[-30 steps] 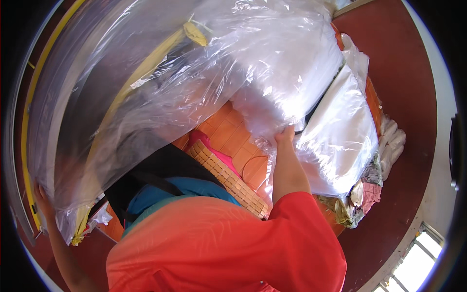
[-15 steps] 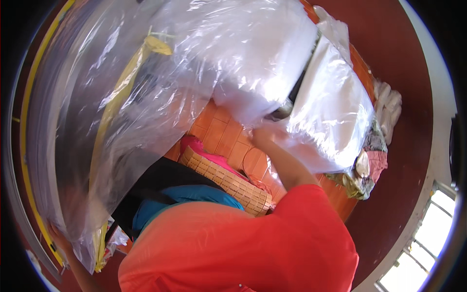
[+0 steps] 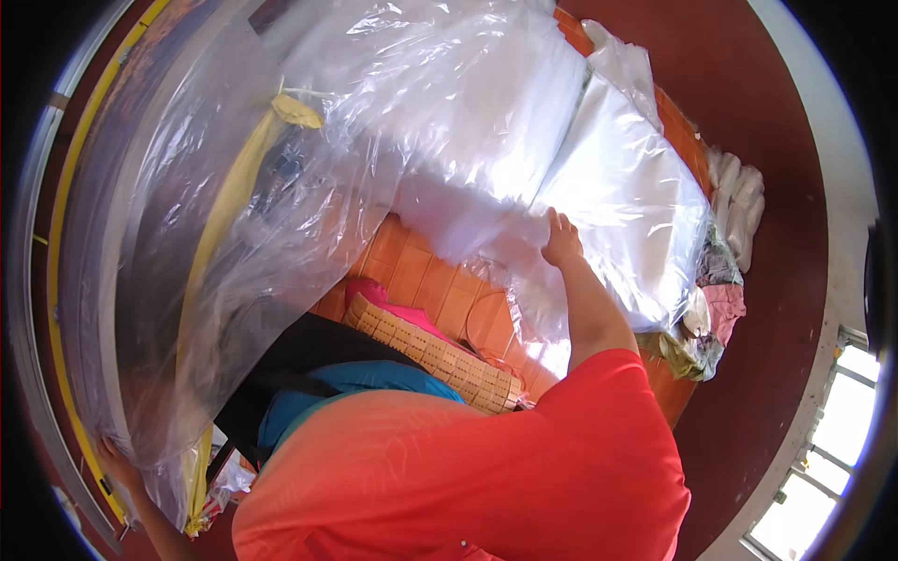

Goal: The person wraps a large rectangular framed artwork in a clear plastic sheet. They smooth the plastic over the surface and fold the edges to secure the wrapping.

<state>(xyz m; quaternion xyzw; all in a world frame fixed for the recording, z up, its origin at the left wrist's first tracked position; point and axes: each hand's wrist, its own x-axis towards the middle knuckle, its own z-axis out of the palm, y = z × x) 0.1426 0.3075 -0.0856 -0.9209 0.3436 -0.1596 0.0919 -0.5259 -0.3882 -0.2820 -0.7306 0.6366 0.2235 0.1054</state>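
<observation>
My right hand (image 3: 563, 243) reaches forward with its fingers extended and rests on the edge of a shiny stack of clear plastic film (image 3: 622, 206). To its left, a second bundle of whitish plastic film (image 3: 449, 103) meets that stack. At the lower left my left hand (image 3: 120, 465) is beside the lower end of a large transparent plastic sheet (image 3: 271, 243). The film and blur hide its fingers, so I cannot tell whether it grips the sheet. A yellow strip (image 3: 224, 206) with a tied top runs down along the sheet.
A tiled seat cushion (image 3: 435, 360) and pink cloth (image 3: 402, 311) lie on the orange tiled floor (image 3: 421, 266) before me. Crumpled clothes (image 3: 716, 313) and rolled white plastic (image 3: 737, 206) sit at the right by the dark red wall (image 3: 776, 309). A yellow-edged frame (image 3: 58, 309) stands at the left.
My right hand has moved right and upward from the gap between the bundles onto the right stack. That dark gap is now covered by film. My left hand stays in about the same place.
</observation>
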